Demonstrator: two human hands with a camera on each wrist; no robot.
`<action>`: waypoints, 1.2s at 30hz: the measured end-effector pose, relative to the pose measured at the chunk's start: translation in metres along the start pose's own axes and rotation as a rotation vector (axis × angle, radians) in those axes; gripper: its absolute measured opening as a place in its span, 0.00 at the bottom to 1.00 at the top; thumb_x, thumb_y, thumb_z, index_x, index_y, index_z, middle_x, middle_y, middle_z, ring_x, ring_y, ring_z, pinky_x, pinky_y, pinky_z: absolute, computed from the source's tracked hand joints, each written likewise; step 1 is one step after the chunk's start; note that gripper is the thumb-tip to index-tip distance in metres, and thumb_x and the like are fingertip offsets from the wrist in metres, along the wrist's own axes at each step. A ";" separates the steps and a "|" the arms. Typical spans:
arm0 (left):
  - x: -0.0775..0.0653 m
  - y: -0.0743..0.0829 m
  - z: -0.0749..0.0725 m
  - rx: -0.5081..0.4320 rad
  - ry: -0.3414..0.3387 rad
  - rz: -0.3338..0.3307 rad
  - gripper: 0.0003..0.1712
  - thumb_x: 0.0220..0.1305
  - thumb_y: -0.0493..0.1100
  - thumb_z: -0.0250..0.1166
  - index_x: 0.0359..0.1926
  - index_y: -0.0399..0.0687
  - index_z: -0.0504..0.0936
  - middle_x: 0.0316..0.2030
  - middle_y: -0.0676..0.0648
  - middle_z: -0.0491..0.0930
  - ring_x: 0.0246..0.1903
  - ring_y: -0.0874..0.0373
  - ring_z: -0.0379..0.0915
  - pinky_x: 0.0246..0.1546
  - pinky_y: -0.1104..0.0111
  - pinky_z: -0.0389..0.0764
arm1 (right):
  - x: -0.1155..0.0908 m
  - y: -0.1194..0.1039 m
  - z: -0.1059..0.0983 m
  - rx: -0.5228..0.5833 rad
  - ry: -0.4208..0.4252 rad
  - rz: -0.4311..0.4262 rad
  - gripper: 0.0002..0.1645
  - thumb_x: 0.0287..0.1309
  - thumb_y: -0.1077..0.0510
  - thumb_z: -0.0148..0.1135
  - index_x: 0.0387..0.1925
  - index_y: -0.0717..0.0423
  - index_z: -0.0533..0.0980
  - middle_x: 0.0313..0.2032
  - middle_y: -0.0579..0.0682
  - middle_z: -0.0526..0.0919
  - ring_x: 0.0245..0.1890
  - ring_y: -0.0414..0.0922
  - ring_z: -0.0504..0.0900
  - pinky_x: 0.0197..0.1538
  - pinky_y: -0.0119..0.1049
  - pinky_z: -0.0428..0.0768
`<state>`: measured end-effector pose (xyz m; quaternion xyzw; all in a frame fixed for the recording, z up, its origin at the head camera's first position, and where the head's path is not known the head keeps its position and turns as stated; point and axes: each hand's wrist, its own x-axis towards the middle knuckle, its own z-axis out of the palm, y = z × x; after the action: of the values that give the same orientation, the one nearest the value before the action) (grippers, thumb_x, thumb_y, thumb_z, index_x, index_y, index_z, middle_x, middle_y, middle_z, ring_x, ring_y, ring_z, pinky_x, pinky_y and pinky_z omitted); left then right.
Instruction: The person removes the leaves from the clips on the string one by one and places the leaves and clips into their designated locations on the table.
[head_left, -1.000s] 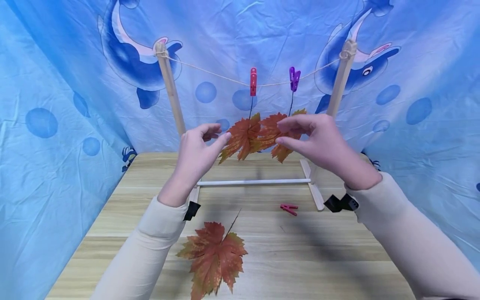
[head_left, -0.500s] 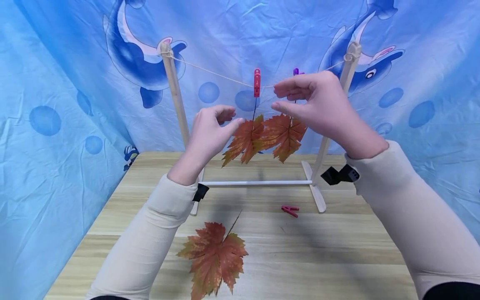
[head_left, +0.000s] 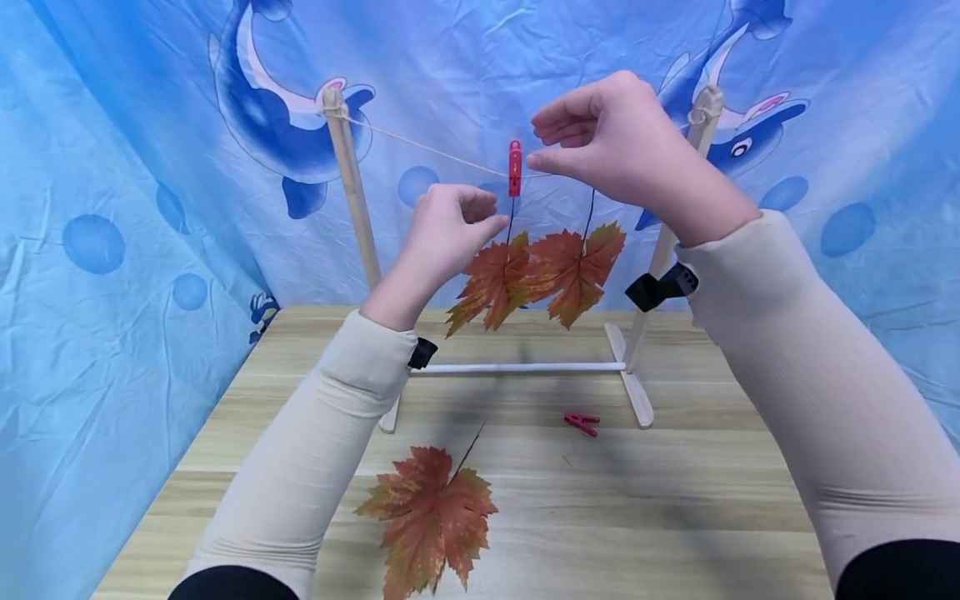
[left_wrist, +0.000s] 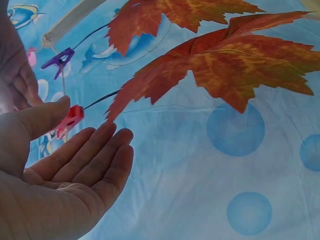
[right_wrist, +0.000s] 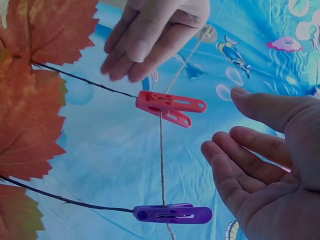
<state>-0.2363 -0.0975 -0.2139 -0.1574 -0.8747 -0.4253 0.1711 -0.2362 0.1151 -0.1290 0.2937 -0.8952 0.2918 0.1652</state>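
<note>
A red clothespin [head_left: 514, 168] clips the stem of one autumn maple leaf [head_left: 491, 283] to a string [head_left: 431, 150]. A second leaf [head_left: 573, 271] hangs to its right from a purple clothespin [right_wrist: 172, 214], which my right hand hides in the head view. My left hand [head_left: 453, 225] is raised just left of the red clothespin, thumb and fingers apart, holding nothing. To the upper right of that clothespin, my right hand [head_left: 618, 142] hovers with its fingers relaxed and nothing between them. In the right wrist view both hands are apart from the clothespins.
The string runs between two wooden posts [head_left: 349, 187] of a stand with a white crossbar [head_left: 517, 367]. On the wooden table [head_left: 675, 500] lie another maple leaf [head_left: 431, 512] and a pink clothespin [head_left: 581, 423]. A blue dolphin-print curtain [head_left: 150, 375] surrounds the table.
Both hands have risen, the left also moving right toward the red clothespin. My right hand went from in front of the right leaf up past the purple clothespin. The hanging leaves swayed slightly.
</note>
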 end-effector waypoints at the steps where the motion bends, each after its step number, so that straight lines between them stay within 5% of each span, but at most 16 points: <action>1: 0.002 0.000 0.001 0.005 -0.006 -0.009 0.19 0.68 0.46 0.71 0.55 0.42 0.86 0.48 0.47 0.86 0.44 0.60 0.80 0.45 0.69 0.80 | 0.003 -0.001 0.000 -0.016 -0.010 0.001 0.29 0.64 0.46 0.70 0.62 0.54 0.80 0.56 0.50 0.83 0.55 0.44 0.82 0.57 0.38 0.78; 12: 0.021 -0.009 0.011 0.056 -0.049 -0.042 0.15 0.68 0.47 0.70 0.50 0.44 0.89 0.43 0.49 0.87 0.40 0.60 0.80 0.41 0.69 0.81 | 0.037 -0.008 0.002 -0.181 -0.154 -0.056 0.32 0.66 0.44 0.68 0.63 0.59 0.78 0.54 0.53 0.83 0.54 0.45 0.81 0.58 0.40 0.77; 20: 0.024 -0.008 0.019 0.112 -0.021 -0.010 0.10 0.69 0.43 0.70 0.43 0.43 0.92 0.38 0.48 0.88 0.40 0.58 0.80 0.40 0.67 0.80 | 0.046 -0.006 0.011 -0.206 -0.230 -0.057 0.22 0.68 0.45 0.66 0.51 0.58 0.86 0.42 0.51 0.87 0.42 0.45 0.82 0.49 0.40 0.81; 36: 0.021 -0.006 0.019 0.122 -0.031 0.014 0.09 0.70 0.41 0.68 0.43 0.42 0.92 0.37 0.47 0.88 0.37 0.58 0.80 0.38 0.66 0.81 | 0.045 -0.002 0.008 -0.170 -0.095 -0.064 0.17 0.68 0.48 0.66 0.49 0.54 0.88 0.41 0.50 0.89 0.41 0.42 0.83 0.43 0.36 0.81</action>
<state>-0.2611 -0.0835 -0.2198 -0.1594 -0.9005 -0.3672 0.1697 -0.2707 0.0902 -0.1134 0.3208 -0.9136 0.1950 0.1560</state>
